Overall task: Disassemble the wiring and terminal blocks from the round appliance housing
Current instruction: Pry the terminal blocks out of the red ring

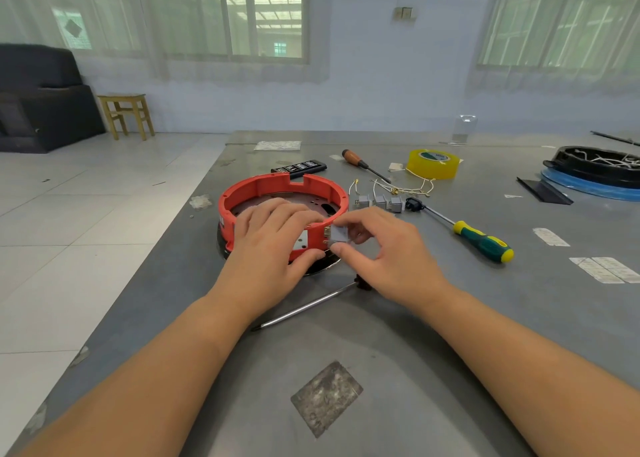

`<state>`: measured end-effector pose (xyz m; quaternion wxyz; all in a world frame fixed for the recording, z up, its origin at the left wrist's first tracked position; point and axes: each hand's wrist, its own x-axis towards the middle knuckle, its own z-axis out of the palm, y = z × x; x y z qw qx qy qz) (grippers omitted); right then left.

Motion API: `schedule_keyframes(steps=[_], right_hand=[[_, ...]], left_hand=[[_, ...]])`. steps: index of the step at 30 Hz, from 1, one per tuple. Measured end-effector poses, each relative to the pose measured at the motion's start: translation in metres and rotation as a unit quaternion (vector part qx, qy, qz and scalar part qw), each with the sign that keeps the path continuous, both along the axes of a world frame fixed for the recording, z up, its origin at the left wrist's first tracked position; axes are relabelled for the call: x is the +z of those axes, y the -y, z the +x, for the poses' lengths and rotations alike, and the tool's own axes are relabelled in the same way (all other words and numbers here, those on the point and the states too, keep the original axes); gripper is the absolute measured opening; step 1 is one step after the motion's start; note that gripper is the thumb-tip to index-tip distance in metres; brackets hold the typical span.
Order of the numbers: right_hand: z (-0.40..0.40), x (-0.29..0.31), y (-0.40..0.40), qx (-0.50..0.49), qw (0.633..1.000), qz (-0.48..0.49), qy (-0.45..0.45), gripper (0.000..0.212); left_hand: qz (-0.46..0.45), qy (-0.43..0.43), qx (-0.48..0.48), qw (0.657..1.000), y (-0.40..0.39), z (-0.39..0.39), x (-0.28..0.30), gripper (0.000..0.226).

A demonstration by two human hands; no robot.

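Head view. Item: round red plastic appliance housing [263, 188], on grey tabletop [381, 335], left of centre. Left hand [270, 238]: grip curled over the housing's near wall, thumb outside, fingers inside. Right hand [381, 252]: grip pinched on a small grey square terminal block [340, 236] at the housing's outer wall. 3 grey terminal blocks with white wires [381, 202] lie loose just right of housing. Nearby: green-and-yellow-handled screwdriver [483, 241], wooden-handled screwdriver [360, 162], yellow tape roll [433, 163], bare steel shaft [304, 307] near wrists.
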<state>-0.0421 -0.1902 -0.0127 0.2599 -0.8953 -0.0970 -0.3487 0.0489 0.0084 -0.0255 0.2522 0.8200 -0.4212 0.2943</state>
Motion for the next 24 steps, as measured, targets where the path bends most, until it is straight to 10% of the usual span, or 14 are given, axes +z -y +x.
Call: schedule_keyframes(steps=[8,24], right_hand=[[0.019,0.020,0.052,-0.147,0.969,0.180,-0.089,0.027],[0.162,0.027,0.075,-0.189,0.931,-0.109,-0.294,0.033]], left_hand=[[0.001,-0.055,0.086,0.995,0.001,0.010,-0.006,0.035],[-0.019,-0.050,0.125,0.991,0.009,0.021,-0.012,0.032]])
